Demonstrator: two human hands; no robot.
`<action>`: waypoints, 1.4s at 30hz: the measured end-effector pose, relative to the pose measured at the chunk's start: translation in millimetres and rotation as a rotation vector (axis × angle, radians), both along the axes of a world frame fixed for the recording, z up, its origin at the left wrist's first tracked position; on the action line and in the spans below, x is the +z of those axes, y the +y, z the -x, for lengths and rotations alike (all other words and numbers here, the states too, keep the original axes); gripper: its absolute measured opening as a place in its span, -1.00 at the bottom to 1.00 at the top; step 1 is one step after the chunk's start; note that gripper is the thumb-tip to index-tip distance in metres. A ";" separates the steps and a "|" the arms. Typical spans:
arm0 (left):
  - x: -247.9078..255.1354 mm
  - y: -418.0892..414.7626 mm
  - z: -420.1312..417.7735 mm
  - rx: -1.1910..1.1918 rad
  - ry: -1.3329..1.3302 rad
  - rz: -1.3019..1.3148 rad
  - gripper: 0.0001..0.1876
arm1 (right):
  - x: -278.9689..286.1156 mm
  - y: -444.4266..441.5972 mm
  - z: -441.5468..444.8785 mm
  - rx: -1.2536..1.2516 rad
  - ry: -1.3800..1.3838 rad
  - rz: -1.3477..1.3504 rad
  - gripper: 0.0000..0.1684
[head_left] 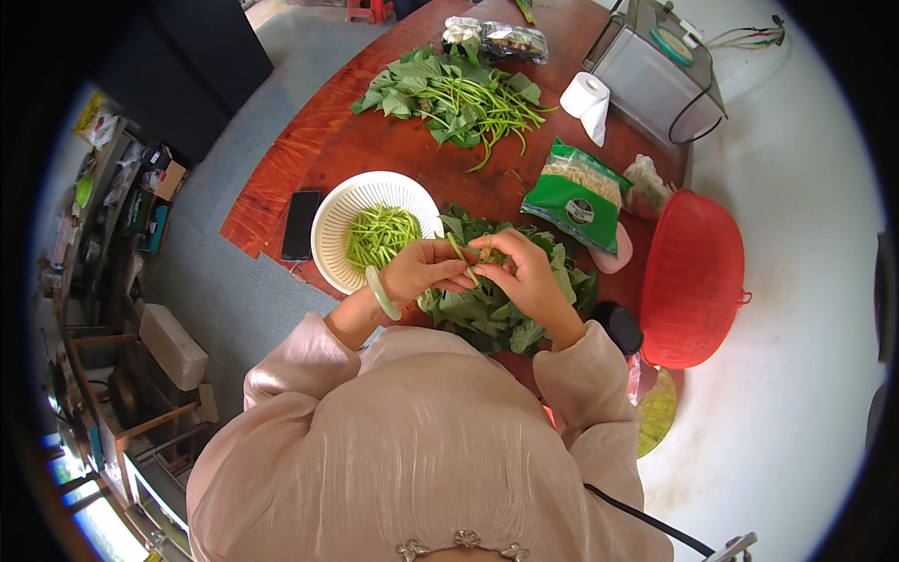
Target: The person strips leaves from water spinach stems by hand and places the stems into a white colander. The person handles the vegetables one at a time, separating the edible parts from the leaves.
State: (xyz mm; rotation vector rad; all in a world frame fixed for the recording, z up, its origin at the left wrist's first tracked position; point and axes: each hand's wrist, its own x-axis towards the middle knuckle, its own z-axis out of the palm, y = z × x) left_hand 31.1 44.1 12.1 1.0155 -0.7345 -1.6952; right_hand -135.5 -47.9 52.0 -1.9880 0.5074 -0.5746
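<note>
Between my two hands is a short green leaf stem [460, 254], held over a pile of green leaves [502, 309] at the table's near edge. My left hand [428, 267], with a pale bangle at the wrist, grips the stem between thumb and fingers. The fingertips of my right hand [516, 263] pinch at the same stem, with a small brownish scrap beside them. To the left stands a white slotted plastic basket [324, 232] holding cut green stem pieces [383, 235]. Farther back lies a heap of leafy stems [456, 98].
A black phone [300, 225] lies left of the basket. To the right are a green-and-clear food bag [579, 193], a red plastic basket [692, 281] and a dark lidded container [618, 327]. Toward the back sit a paper roll [585, 96], packaged mushrooms [515, 42] and a metal appliance [646, 70].
</note>
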 end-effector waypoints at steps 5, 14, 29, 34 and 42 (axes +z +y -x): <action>6.5 -1.0 2.1 0.010 0.069 -0.007 -0.70 | -13.0 -1.5 0.2 0.022 -0.034 0.146 -0.83; 5.0 -3.0 4.1 -0.031 -0.038 -0.004 -0.74 | -11.6 3.1 -5.0 -0.128 0.021 0.336 -0.88; 5.2 -5.0 9.9 -0.183 -0.277 0.090 -0.77 | 2.2 -20.6 -4.3 0.072 0.066 -0.069 -0.91; 4.7 -8.6 8.4 -0.225 -0.321 0.102 -0.75 | -0.1 -26.0 -2.9 0.107 0.057 0.063 -0.89; 5.5 -13.5 8.0 -0.181 0.089 -0.082 -0.69 | -19.2 -17.1 -0.5 0.006 0.007 0.529 -0.82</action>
